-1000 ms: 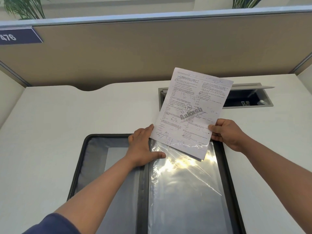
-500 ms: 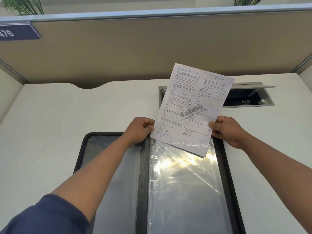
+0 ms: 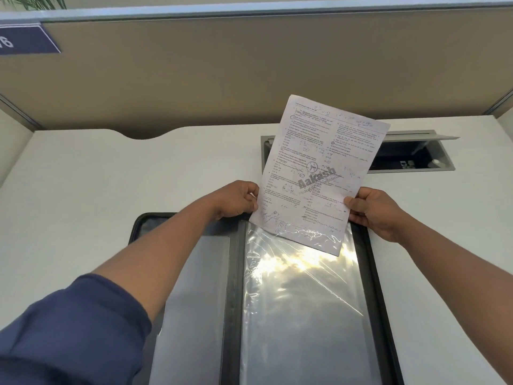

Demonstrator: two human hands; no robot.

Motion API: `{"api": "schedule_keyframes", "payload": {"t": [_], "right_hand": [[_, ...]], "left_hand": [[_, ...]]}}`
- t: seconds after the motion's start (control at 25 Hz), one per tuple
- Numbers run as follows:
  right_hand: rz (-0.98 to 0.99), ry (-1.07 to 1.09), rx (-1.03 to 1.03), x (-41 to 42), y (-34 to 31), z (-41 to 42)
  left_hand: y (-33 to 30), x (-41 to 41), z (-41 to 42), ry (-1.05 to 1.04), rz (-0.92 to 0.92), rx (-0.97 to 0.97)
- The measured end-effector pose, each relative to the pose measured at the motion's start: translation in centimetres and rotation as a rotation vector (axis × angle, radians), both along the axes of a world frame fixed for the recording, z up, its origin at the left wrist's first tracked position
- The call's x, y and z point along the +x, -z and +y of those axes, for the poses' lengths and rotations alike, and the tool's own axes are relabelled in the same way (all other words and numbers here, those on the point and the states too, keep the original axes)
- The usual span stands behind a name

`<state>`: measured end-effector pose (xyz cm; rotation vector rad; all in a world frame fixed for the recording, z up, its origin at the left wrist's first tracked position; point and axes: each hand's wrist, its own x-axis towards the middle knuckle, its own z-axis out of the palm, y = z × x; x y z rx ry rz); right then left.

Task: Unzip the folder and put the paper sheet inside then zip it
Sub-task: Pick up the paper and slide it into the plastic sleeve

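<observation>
Nearest you, a dark blue sleeve (image 3: 69, 329) covers your left upper arm at the lower left. The folder (image 3: 373, 273) lies open flat on the white desk (image 3: 83, 204), its near end running off the bottom of the view. Left half: grey inner pocket. Right half: clear plastic sleeve (image 3: 299, 315), wrinkled, glaring with reflected light.

At the folder's far edge, your left hand (image 3: 236, 201) is curled, fingers pinching the left edge of the paper sheet (image 3: 319, 173). Your right hand (image 3: 372, 209) pinches the sheet's lower right edge, thumb on the printed face. The sheet is tilted, top leaning right, its bottom corner tucked under the top of the clear plastic sleeve; the rest stands above the folder.

Behind the sheet, an open cable hatch (image 3: 410, 157) is set into the desk towards its far right corner. Beyond the far edge, a tan partition (image 3: 249, 73) with a blue number plate (image 3: 25, 40) at upper left.
</observation>
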<state>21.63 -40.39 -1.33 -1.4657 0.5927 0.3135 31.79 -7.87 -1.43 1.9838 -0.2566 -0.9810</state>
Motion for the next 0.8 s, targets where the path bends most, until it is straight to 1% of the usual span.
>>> {"api": "schedule_keyframes", "payload": {"t": [0.12,0.36,0.44,0.52,0.64,0.72,0.8], "right_hand": [[-0.004,-0.006,-0.020,0.03,0.06,0.12],[-0.024,-0.018,-0.059,0.15,0.39,0.30],[-0.027,-0.004,-0.067,0.16,0.54,0.40],[-0.029,0.025,-0.064,0.15,0.55,0.50],[-0.031,0.048,-0.061,0.05,0.58,0.51],[-0.037,0.045,-0.058,0.01,0.60,0.54],[-0.042,0.040,-0.058,0.01,0.56,0.56]], "left_hand": [[-0.24,-0.33,-0.77,0.003,0.002,-0.018],[-0.58,-0.01,-0.46,0.170,-0.099,0.127],[-0.87,-0.08,-0.26,0.159,-0.061,0.116],[-1.02,-0.36,-0.25,0.095,0.028,0.045],[-0.35,-0.60,-0.22,0.053,0.039,0.012],[-0.13,-0.43,-0.09,0.037,0.082,-0.016],[-0.46,-0.33,-0.13,0.070,0.084,-0.001]]}}
